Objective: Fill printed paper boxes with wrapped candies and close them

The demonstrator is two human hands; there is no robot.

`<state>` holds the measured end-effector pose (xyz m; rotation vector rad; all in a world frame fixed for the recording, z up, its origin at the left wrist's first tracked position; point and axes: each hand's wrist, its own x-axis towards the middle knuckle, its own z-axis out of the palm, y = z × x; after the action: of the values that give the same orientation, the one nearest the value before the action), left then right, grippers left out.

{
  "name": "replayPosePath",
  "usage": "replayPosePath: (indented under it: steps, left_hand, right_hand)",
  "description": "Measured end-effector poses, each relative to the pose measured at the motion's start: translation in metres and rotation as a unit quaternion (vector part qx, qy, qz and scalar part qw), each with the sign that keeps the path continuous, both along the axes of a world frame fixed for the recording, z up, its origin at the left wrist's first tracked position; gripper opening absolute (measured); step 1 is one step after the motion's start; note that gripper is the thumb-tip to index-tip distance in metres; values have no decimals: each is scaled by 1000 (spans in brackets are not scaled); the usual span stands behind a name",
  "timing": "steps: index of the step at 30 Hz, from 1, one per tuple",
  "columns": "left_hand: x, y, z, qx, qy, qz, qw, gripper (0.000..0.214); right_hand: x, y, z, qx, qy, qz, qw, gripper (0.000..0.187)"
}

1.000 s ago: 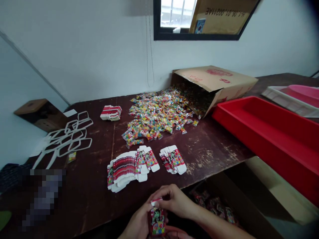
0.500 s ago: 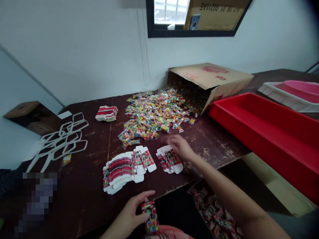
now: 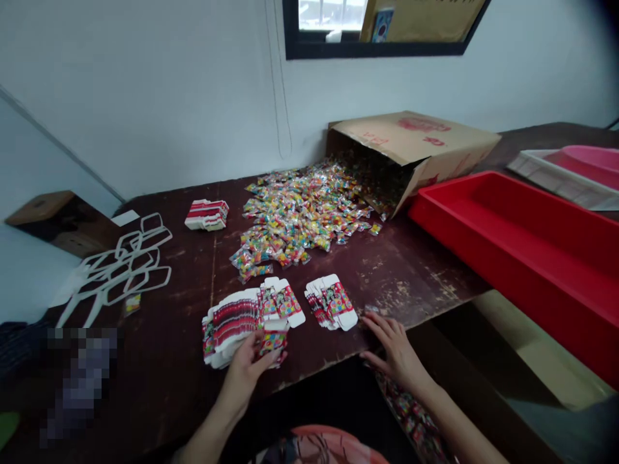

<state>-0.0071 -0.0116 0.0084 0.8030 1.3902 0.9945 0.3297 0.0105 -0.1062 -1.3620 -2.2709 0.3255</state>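
My left hand (image 3: 246,370) is closed around a small printed candy box (image 3: 273,341), held in front of a fanned stack of flattened cartons (image 3: 236,322). Parts of the box are covered by my fingers. At the table's front edge, my right hand (image 3: 394,351) is open, its thumb apart from the fingers. A shiny clear scrap, perhaps a candy packet (image 3: 371,310), lies by its fingertips; whether they touch it I cannot tell. To the left of that hand is a smaller stack of flat cartons (image 3: 333,303). Behind both stacks spreads a heap of clear candy packets (image 3: 300,216).
A cardboard box (image 3: 416,138) lies on its side, spilling packets. On the right is a red tray (image 3: 522,245), with a white tray (image 3: 546,171) behind. More cartons (image 3: 207,214) and white frames (image 3: 128,267) sit left. Below the edge, a container holds several red boxes (image 3: 411,412).
My left hand has moved up and left with the candy box, from the table edge to the big carton stack. My right hand has come back from the packet heap to the front edge.
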Motion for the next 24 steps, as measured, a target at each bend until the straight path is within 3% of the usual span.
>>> replayPosePath:
  steps: [3,5,9,12,15,20,22,24]
  left_hand:
    - [31,0,-9,-30,-60,-8,998,51]
    - [44,-2,-13,-42,-59,-53,996,52]
    - [53,-8,-21,-50,-27,-166,985,50]
    - [51,-11,-22,-53,-18,-194,979,47]
    - [48,-12,-19,-54,-26,-206,977,50]
    - [52,-13,-17,-76,-36,-156,984,68]
    - [52,-12,-18,-89,-39,-117,988,64]
    - [49,-9,-20,-100,-63,-79,990,64]
  right_hand:
    - [-24,-29,12,-26,87,53,994,31]
    - [-46,-34,32,-67,183,83,977,26]
    - [-83,-15,78,-138,346,95,923,21]
    - [-91,12,97,-122,364,87,919,18]
    - [-95,23,98,-109,348,74,928,13]
    - [-111,3,88,-48,301,99,947,11]
    - [-119,-7,83,-55,343,63,936,18]
    - [-125,-12,77,-116,446,-10,887,29]
